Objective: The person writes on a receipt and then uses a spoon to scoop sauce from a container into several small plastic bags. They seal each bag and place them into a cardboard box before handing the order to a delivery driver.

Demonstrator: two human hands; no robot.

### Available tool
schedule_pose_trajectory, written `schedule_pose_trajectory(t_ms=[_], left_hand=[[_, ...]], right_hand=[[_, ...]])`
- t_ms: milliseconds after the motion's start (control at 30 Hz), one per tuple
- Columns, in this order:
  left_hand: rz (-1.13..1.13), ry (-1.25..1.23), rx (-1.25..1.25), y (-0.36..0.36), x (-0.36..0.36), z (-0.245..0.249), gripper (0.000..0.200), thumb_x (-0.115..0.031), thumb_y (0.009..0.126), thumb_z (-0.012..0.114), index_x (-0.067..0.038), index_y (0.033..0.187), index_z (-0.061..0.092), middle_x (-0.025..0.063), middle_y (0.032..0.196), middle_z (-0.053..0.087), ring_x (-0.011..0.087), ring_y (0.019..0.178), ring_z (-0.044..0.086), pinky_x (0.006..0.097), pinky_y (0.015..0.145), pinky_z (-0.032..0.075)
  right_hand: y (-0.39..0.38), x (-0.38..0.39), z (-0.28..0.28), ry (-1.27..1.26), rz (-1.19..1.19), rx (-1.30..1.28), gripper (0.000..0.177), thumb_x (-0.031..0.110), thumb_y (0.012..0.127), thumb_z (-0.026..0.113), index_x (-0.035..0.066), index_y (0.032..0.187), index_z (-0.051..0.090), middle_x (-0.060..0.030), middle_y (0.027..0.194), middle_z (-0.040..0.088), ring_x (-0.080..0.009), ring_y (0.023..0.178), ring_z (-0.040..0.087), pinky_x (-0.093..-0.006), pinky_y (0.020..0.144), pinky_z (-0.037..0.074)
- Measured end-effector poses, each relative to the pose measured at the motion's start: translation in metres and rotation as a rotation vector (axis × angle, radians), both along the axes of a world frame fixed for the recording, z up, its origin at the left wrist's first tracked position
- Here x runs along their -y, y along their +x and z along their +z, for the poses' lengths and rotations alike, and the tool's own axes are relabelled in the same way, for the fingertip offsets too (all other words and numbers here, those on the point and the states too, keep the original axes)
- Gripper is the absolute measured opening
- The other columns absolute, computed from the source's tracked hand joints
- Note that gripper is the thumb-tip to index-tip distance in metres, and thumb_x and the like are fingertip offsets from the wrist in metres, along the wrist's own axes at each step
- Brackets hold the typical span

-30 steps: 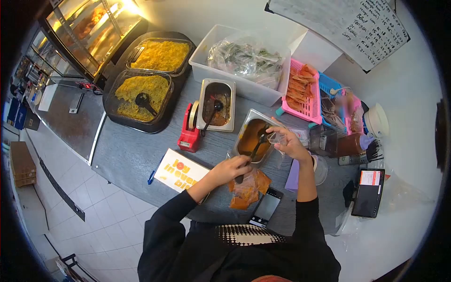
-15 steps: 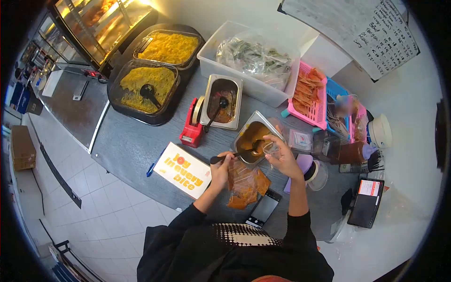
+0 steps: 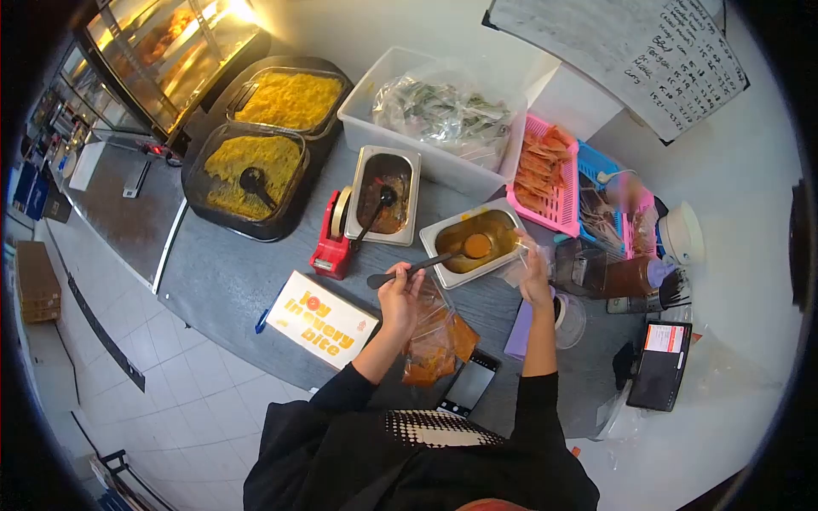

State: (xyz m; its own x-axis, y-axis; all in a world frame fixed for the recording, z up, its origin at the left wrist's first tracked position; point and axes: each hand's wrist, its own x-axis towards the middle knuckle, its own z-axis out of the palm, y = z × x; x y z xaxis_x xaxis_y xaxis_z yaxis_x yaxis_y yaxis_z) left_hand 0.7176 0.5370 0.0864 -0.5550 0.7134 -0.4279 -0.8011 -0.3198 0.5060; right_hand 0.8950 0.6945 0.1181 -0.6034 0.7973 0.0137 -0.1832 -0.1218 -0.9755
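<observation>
My left hand (image 3: 397,296) is closed round the black handle of a ladle (image 3: 436,261). The ladle's bowl, full of orange-brown sauce, sits over a steel food pan (image 3: 457,277) with brown sauce inside. At the pan's right end my right hand (image 3: 535,274) has its fingers closed on a small clear plastic cup (image 3: 515,266), partly hidden and hard to make out. Below the pan lie clear bags of orange food (image 3: 433,345), close to my left wrist. A phone (image 3: 470,383) lies beside them.
Left of the pan are another steel pan (image 3: 411,183) with a ladle, a red tape dispenser (image 3: 331,247) and a white printed box (image 3: 294,317). Behind stand a clear plastic bin (image 3: 362,119) and a pink basket (image 3: 562,213). A sauce bottle (image 3: 635,279) is at right.
The ladle has levelled over the pan, its bowl now full of sauce. My right hand has moved right with the cup, away from the ladle. The camera view has shifted slightly.
</observation>
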Motion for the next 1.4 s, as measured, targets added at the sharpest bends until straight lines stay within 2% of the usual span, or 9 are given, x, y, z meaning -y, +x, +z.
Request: schedule_pose_trajectory(t_ms=[167, 300, 400, 500, 600, 733, 900, 1233, 1400], left_hand=[[0.028, 0.045, -0.05, -0.002, -0.003, 0.007, 0.019, -0.025, 0.086, 0.05, -0.007, 0.091, 0.048, 0.0034, 0.09, 0.054, 0.0151, 0.087, 0.055, 0.0249, 0.08, 0.044], [0.048, 0.089, -0.049, -0.005, -0.003, 0.013, 0.017, -0.022, 0.086, 0.05, -0.006, 0.091, 0.049, 0.0053, 0.089, 0.055, 0.0161, 0.086, 0.056, 0.0256, 0.082, 0.045], [0.089, 0.108, -0.065, -0.005, -0.003, 0.031, 0.016, -0.02, 0.087, 0.049, -0.004, 0.09, 0.049, 0.0063, 0.09, 0.056, 0.0166, 0.084, 0.057, 0.0261, 0.082, 0.046], [0.079, 0.133, -0.051, -0.01, -0.002, 0.038, 0.016, -0.019, 0.087, 0.049, -0.004, 0.09, 0.049, 0.0066, 0.089, 0.056, 0.017, 0.084, 0.057, 0.0262, 0.082, 0.046], [0.093, 0.151, -0.08, -0.013, -0.002, 0.051, 0.015, -0.019, 0.087, 0.049, -0.005, 0.091, 0.049, 0.0065, 0.09, 0.056, 0.0164, 0.086, 0.057, 0.0254, 0.082, 0.046], [0.11, 0.186, -0.122, -0.018, -0.003, 0.067, 0.014, -0.019, 0.087, 0.049, -0.005, 0.091, 0.048, 0.0064, 0.091, 0.055, 0.0162, 0.086, 0.057, 0.0253, 0.081, 0.046], [0.129, 0.223, -0.212, -0.021, -0.008, 0.08, 0.013, -0.016, 0.087, 0.048, -0.003, 0.091, 0.049, 0.0079, 0.09, 0.054, 0.0174, 0.084, 0.057, 0.0276, 0.079, 0.047], [0.102, 0.33, -1.119, -0.012, -0.019, 0.089, 0.01, -0.005, 0.086, 0.047, 0.003, 0.086, 0.053, 0.0131, 0.097, 0.052, 0.0186, 0.085, 0.054, 0.03, 0.077, 0.044], [0.011, 0.335, -1.57, -0.013, -0.014, 0.104, 0.018, 0.009, 0.069, 0.054, 0.0, 0.083, 0.058, 0.0146, 0.096, 0.054, 0.0232, 0.082, 0.057, 0.0281, 0.068, 0.047]], right_hand=[[0.019, -0.009, -0.027, 0.167, -0.068, 0.321, 0.048, 0.037, 0.093, 0.022, 0.002, 0.118, 0.044, -0.0103, 0.121, 0.043, -0.021, 0.115, 0.035, -0.0324, 0.1, 0.021], [0.042, 0.002, -0.034, 0.878, -0.396, 0.817, 0.038, 0.031, 0.091, 0.037, 0.003, 0.117, 0.044, -0.0139, 0.122, 0.04, -0.0237, 0.118, 0.03, -0.0352, 0.1, 0.019], [0.039, 0.015, 0.012, 0.655, -0.375, 0.707, 0.04, 0.024, 0.086, 0.05, 0.005, 0.12, 0.041, -0.0128, 0.12, 0.041, -0.0234, 0.112, 0.036, -0.0364, 0.095, 0.027], [0.025, 0.021, 0.03, 0.394, -0.382, 0.318, 0.051, 0.019, 0.082, 0.057, 0.006, 0.125, 0.034, -0.011, 0.112, 0.046, -0.0195, 0.102, 0.044, -0.034, 0.088, 0.035], [0.005, 0.013, 0.037, 0.598, -0.411, 0.226, 0.063, 0.009, 0.077, 0.062, 0.005, 0.128, 0.026, -0.0102, 0.107, 0.05, -0.0172, 0.097, 0.049, -0.0307, 0.085, 0.038], [-0.03, 0.007, 0.028, 0.398, -0.381, -0.061, 0.073, -0.004, 0.07, 0.064, 0.004, 0.13, 0.021, -0.0114, 0.106, 0.052, -0.0175, 0.099, 0.05, -0.0295, 0.088, 0.039], [-0.056, 0.005, 0.007, 0.428, -0.397, 0.048, 0.081, -0.007, 0.065, 0.066, 0.006, 0.13, 0.019, -0.0103, 0.103, 0.051, -0.0179, 0.098, 0.05, -0.0294, 0.085, 0.041], [-0.073, 0.009, 0.006, 0.457, -0.415, 0.084, 0.092, -0.005, 0.063, 0.069, 0.012, 0.133, 0.012, -0.0138, 0.104, 0.046, -0.0206, 0.096, 0.05, -0.0305, 0.083, 0.042], [-0.072, 0.009, 0.002, 0.42, -0.455, 0.035, 0.091, -0.008, 0.064, 0.067, 0.013, 0.133, 0.012, -0.0135, 0.105, 0.047, -0.019, 0.092, 0.051, -0.0292, 0.081, 0.044]])
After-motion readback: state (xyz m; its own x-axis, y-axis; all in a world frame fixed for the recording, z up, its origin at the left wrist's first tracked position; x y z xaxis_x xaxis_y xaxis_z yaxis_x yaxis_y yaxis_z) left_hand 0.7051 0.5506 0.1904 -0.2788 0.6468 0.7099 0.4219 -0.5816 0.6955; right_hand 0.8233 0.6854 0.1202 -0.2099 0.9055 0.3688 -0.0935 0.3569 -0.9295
